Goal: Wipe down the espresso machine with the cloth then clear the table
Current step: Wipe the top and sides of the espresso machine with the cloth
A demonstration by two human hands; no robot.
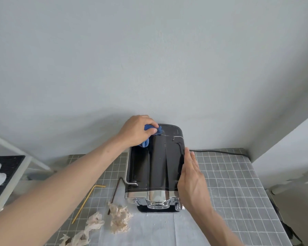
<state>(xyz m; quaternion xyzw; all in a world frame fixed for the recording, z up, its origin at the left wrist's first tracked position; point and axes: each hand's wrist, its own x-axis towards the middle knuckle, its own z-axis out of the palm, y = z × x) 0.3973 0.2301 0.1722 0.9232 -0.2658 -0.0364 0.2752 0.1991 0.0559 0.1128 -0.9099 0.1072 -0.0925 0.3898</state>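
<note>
Wiping step underway: blue cloth (150,132) is gripped by left hand (137,130) on espresso machine (156,160) top rear, right hand (190,176) flat-fingered against its side; strokes forward needed next, desk (238,183) litter uncleared.

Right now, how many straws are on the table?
2: a yellow straw left of the espresso machine, and a dark brown straw closer beside it. Crumpled paper may hide more.
</note>
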